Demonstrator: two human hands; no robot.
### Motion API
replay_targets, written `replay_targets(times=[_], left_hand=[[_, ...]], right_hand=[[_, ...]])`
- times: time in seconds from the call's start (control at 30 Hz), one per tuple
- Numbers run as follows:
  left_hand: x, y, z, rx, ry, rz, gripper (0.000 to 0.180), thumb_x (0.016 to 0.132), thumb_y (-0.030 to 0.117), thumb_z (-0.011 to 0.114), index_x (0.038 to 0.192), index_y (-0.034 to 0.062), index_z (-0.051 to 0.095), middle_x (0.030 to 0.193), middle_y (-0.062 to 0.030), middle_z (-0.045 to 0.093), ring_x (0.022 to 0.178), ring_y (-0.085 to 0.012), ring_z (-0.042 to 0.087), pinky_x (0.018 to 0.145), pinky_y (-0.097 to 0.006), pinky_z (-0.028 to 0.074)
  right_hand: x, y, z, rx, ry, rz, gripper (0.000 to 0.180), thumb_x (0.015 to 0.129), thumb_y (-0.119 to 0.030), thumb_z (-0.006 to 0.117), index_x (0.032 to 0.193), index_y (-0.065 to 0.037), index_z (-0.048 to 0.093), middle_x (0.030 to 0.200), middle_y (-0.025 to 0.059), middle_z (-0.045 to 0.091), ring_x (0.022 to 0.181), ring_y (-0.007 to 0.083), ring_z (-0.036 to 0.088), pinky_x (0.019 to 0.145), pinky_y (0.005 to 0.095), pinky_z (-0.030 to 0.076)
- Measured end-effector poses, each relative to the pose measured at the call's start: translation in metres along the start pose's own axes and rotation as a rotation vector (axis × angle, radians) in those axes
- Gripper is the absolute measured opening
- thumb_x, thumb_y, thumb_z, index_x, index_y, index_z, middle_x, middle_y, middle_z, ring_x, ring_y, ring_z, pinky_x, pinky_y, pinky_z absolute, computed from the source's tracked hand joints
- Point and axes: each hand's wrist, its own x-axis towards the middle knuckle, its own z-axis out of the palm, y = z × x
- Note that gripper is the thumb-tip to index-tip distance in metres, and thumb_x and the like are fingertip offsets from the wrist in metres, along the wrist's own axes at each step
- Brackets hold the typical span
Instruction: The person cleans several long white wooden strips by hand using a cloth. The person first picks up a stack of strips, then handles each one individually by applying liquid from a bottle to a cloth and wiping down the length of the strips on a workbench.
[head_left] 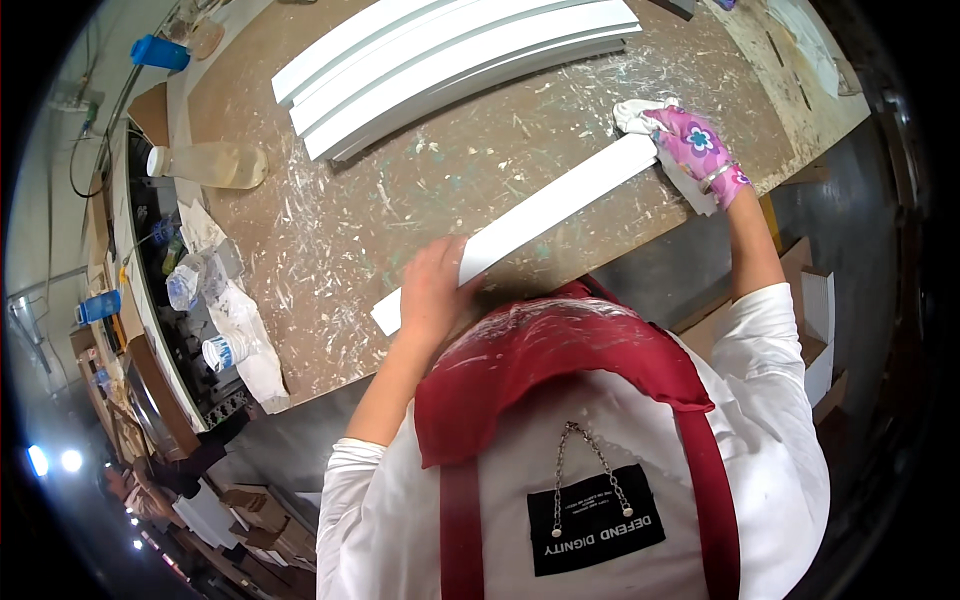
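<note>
A long, flat white strip lies slantwise on the near part of the paint-flecked brown surface. The bare left hand presses its near left end, fingers curled over the edge. The right hand, in a pink flowered glove, grips a crumpled white cloth against the strip's far right end. Farther back lie about four more long white strips. A clear plastic bottle lies at left.
</note>
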Motion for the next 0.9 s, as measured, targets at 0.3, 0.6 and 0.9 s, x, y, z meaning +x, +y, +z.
replay_targets(times=[0.3,0.6,0.9], left_hand=[[0.023,0.004,-0.046,0.127,-0.137,-0.046,0.063,0.072,0.024,0.074,0.126,0.0037,0.047,0.128,-0.0195,0.047,0.117,-0.0396,0.045,0.097,-0.046,0.038],[0.103,-0.118,-0.114,0.032,0.646,-0.254,0.064,0.082,0.025,0.067,0.134,-0.0023,0.041,0.137,-0.0219,0.042,0.127,-0.0338,0.040,0.106,-0.042,0.031],[0.118,-0.146,-0.117,-0.284,0.356,-0.408,0.054,0.077,0.018,0.073,0.122,-0.0032,0.053,0.113,-0.0138,0.056,0.098,-0.0227,0.057,0.084,-0.033,0.047]], right_hand=[[-0.009,0.009,-0.027,0.124,0.071,0.209,0.034,0.091,-0.020,0.052,0.122,-0.008,0.057,0.111,0.0151,0.063,0.106,0.0250,0.059,0.091,0.0327,0.044],[0.074,-0.018,-0.065,0.507,0.484,0.145,0.038,0.089,-0.019,0.061,0.121,0.001,0.055,0.114,0.0070,0.062,0.101,0.0156,0.058,0.088,0.0276,0.045],[0.168,-0.044,-0.093,0.545,0.142,-0.002,0.041,0.083,-0.014,0.069,0.120,-0.001,0.056,0.108,0.0077,0.064,0.091,0.0152,0.062,0.081,0.0276,0.051]])
